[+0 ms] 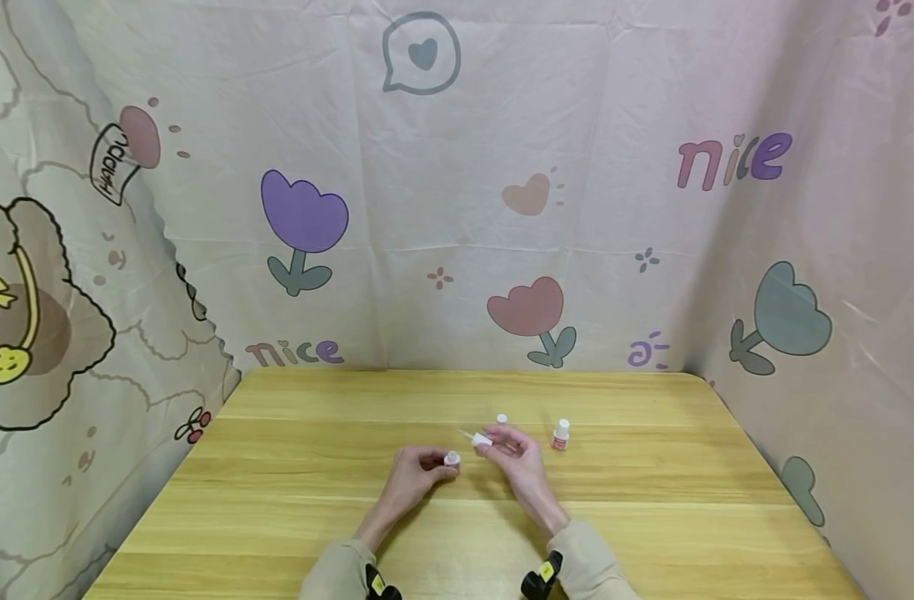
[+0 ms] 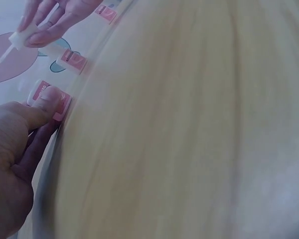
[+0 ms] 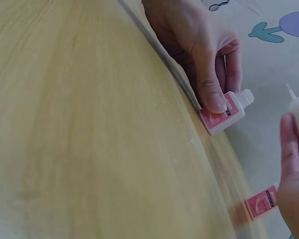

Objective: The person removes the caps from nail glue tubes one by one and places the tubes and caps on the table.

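My left hand point(image 1: 412, 483) pinches a small white bottle point(image 1: 452, 461) with a pink label between thumb and fingers, upright on the table. Its threaded neck is uncapped in the right wrist view, where the bottle point(image 3: 224, 113) shows most of its label. Just to the right and a little higher, my right hand point(image 1: 522, 468) pinches a white brush cap point(image 1: 482, 440). A thin applicator point(image 2: 1, 59) sticks out of that cap, pointing left and apart from the bottle. Part of the cap is hidden by my fingers in the right wrist view.
Behind my right hand stands a second bottle, mostly hidden, its white cap point(image 1: 501, 418) showing. Farther right is a third, capped bottle point(image 1: 561, 435) with a pink label. The wooden table point(image 1: 314, 417) meets a printed curtain point(image 1: 442, 192) at the back.
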A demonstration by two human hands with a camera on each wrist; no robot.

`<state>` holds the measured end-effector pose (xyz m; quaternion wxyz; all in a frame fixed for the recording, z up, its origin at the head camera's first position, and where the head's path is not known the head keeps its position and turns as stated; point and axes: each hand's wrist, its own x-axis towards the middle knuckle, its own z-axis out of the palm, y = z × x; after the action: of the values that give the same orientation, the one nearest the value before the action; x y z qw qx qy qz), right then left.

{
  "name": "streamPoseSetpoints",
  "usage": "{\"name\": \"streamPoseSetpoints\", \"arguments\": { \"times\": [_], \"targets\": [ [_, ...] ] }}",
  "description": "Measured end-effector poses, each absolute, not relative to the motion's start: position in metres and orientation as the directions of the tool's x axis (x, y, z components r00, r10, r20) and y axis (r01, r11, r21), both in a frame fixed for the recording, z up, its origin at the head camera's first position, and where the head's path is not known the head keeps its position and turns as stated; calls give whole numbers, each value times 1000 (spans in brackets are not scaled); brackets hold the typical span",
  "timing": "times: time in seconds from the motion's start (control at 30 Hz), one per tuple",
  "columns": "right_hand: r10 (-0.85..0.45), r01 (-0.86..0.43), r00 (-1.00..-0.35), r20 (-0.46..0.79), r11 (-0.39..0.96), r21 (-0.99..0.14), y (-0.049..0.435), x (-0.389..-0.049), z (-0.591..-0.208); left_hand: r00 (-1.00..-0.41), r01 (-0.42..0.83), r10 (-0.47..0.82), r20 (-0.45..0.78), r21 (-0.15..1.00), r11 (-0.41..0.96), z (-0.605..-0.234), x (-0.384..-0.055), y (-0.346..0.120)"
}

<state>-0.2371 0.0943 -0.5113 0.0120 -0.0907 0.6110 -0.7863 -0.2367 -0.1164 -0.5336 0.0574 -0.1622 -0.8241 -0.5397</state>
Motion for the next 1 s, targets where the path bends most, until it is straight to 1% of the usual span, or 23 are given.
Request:
{"name": "streamPoseSetpoints", "arguments": {
  "times": [0.13,0.23,0.47,0.7,1.0],
  "targets": [
    [-181,-43,-981,73,-163,-986,93,-238,-511,-937,342,198,287,867,361,-535,-239,-120],
    [-208,-55,-975,73,-92,-994,91,-239,-511,-933,357,193,305,862,361,-536,-240,-123],
    [-201,-86,-976,84,1,-996,84,-237,-509,-949,312,165,269,874,372,-534,-239,-126],
    [-233,-88,-970,75,46,-995,84,-236,-508,-954,296,137,265,898,325,-534,-240,-130],
    [-317,-109,-944,88,49,-993,82,-238,-510,-964,266,104,245,906,328,-534,-243,-135]
  ]
}}
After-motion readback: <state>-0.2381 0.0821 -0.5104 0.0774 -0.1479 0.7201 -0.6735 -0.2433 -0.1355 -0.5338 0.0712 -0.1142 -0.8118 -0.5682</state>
